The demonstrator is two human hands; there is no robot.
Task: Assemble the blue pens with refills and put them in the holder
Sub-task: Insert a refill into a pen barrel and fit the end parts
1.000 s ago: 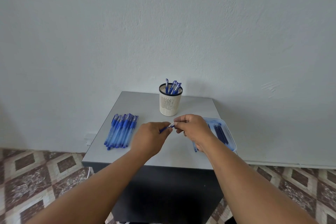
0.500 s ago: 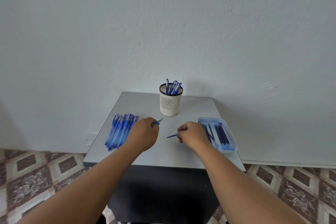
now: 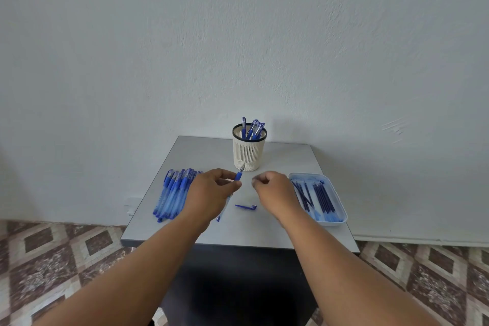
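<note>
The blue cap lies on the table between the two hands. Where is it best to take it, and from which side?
Pinch the cap across its thin body near the middle, coming from above with the right hand. It lies flat and sideways on the table, with open space around it, and that hand seems to hold nothing.

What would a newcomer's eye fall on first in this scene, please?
Probably the left hand gripping a blue pen at the table's centre, its cap lying beside. Behind stands the white holder with finished pens; loose pens lie left, refill tray right.
</note>
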